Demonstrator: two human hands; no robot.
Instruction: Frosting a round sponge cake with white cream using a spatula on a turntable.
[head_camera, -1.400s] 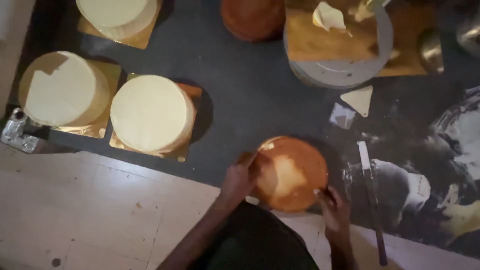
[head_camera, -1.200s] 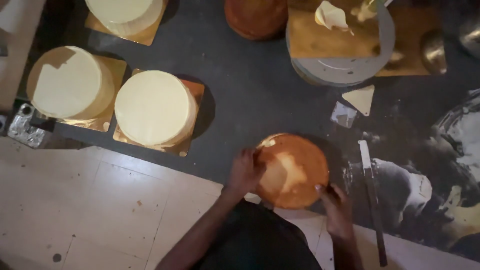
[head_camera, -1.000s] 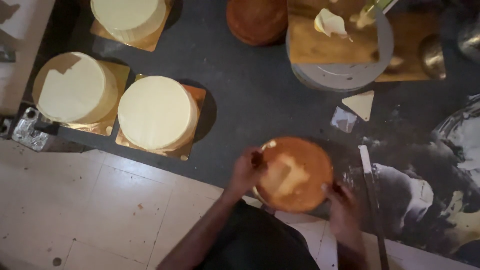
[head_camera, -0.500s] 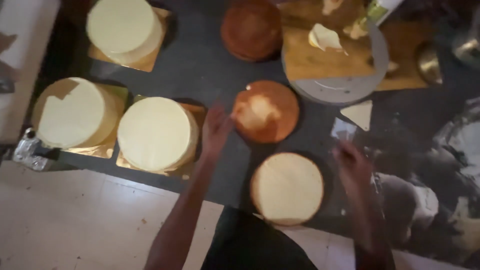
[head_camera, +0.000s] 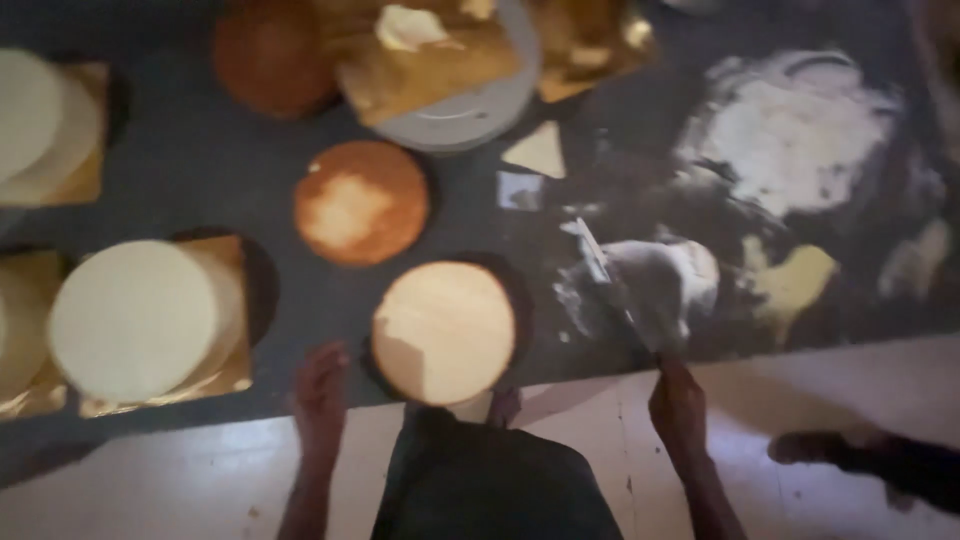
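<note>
A pale round cake layer (head_camera: 443, 330) lies at the front edge of the dark table (head_camera: 200, 165). My left hand (head_camera: 320, 385) rests just left of it on the table's edge, fingers apart and holding nothing. Behind the layer sits a brown-topped cake slice (head_camera: 362, 200) with a pale patch in its middle. A long knife (head_camera: 610, 285) lies to the right of the layer with its handle toward me. My right hand (head_camera: 678, 400) is closed around the handle end. The view is blurred.
Frosted pale cakes on gold boards (head_camera: 135, 320) stand at the left. A grey turntable (head_camera: 460, 110) carrying a gold board is at the back, beside a dark brown cake (head_camera: 265, 60). Flour patches (head_camera: 790, 130) cover the right side. A dark shoe-like shape (head_camera: 870, 460) is on the floor.
The brown top slice came off the front cake and now lies farther back, baring the pale layer. My left hand drew back to the edge; my right hand went to the knife.
</note>
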